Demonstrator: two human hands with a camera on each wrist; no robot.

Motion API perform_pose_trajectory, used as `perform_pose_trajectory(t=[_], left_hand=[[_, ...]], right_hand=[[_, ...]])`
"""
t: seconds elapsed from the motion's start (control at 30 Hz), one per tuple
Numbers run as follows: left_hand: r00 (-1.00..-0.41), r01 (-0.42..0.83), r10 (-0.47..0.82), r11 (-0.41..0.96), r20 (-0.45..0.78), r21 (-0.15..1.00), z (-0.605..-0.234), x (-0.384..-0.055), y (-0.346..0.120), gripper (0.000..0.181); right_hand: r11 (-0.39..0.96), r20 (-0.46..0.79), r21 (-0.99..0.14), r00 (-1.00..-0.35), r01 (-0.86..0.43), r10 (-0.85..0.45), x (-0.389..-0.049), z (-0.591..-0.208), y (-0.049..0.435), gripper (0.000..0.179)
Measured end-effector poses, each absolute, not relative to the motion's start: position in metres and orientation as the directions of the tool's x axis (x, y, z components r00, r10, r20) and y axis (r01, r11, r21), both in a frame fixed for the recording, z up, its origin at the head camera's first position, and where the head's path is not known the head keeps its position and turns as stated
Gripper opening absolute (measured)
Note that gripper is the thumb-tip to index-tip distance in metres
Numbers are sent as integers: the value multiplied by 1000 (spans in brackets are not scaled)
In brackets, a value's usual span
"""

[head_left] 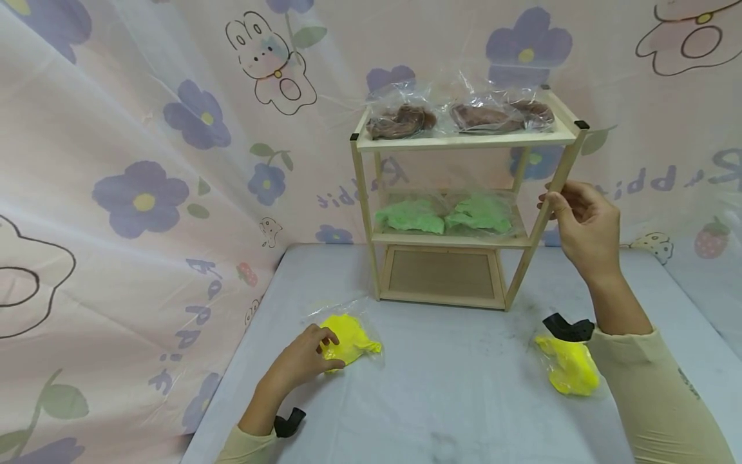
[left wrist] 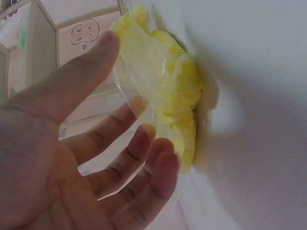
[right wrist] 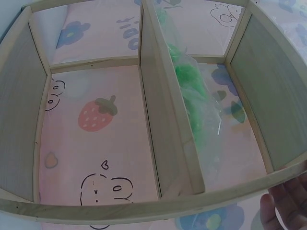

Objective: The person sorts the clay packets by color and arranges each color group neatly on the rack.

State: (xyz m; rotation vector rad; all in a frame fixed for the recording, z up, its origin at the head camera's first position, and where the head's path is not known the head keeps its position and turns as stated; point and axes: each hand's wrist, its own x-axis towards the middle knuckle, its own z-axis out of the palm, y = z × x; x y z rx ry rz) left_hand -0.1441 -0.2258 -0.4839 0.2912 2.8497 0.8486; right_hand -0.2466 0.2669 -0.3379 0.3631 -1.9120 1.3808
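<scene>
A clear plastic bag with a bright yellow lump [head_left: 346, 338] lies on the table at the front left. Over its left side is my left hand [head_left: 298, 357], fingers spread; in the left wrist view the thumb [left wrist: 91, 67] and the fingertips are right at the plastic. A small wooden shelf rack [head_left: 452, 241] stands at the back. With thumb and fingers my right hand [head_left: 588, 222] grips its right front post [head_left: 547, 216]. In the right wrist view only a few fingers [right wrist: 288, 201] show at the wooden bar.
Brown lumps in clear bags [head_left: 487, 118] fill the rack's top; green lumps in bags [head_left: 478, 212] lie on its middle shelf. A second yellow bag [head_left: 570, 367] lies near my right forearm. Patterned cloth [head_left: 145, 203] hangs behind and left of the white-covered table [head_left: 452, 374].
</scene>
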Motion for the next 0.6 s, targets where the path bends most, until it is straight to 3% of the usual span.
perform_pose_trajectory(t=[0.3,0.6], left_hand=[[-963,177,253,856,-93,486,-492,-146,-227,41],[-993,79,116,848,-38,524,-496,-149,-230,47]], right_hand=[[391,702,-695,-688,-603,187,-248,-339,267,27],[384,710,-688,-680,-616,183,-249,-339,269,26]])
